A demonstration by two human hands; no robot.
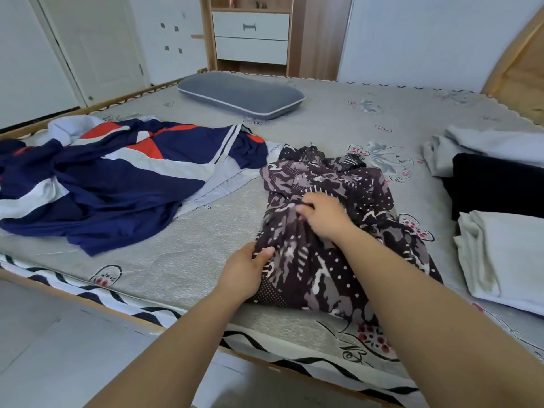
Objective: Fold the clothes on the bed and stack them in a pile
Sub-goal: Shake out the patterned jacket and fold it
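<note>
A dark maroon garment printed with grey patches and white dots (332, 231) lies partly folded near the front edge of the bed, running from the edge away toward the middle. The person's left hand (245, 267) grips its left border — thumb on top of the cloth, fingers curled under the fold. The right hand (322, 214) rests on the garment's middle, fingers bent and pinching up a small ridge of fabric at the fingertips.

To the left, well apart from the maroon piece at its near end but almost touching it further back, a navy, white and orange sports jacket with striped trim (117, 178) is spread out unfolded and rumpled. Off to the right sits a group of folded things: a cream-white folded cloth (503, 254) nearest the front, a black folded garment (497, 184) behind it, and a pale grey folded garment (482, 148) behind that — each touching the next.

All of it rests on a grey bed sheet with line-drawn flowers and a black zigzag border (323, 119). A flat grey pillow with white piping (241, 95) lies at the far side. Beyond it stand a wooden cabinet with white drawers (250, 33) and a white door (97, 45).
</note>
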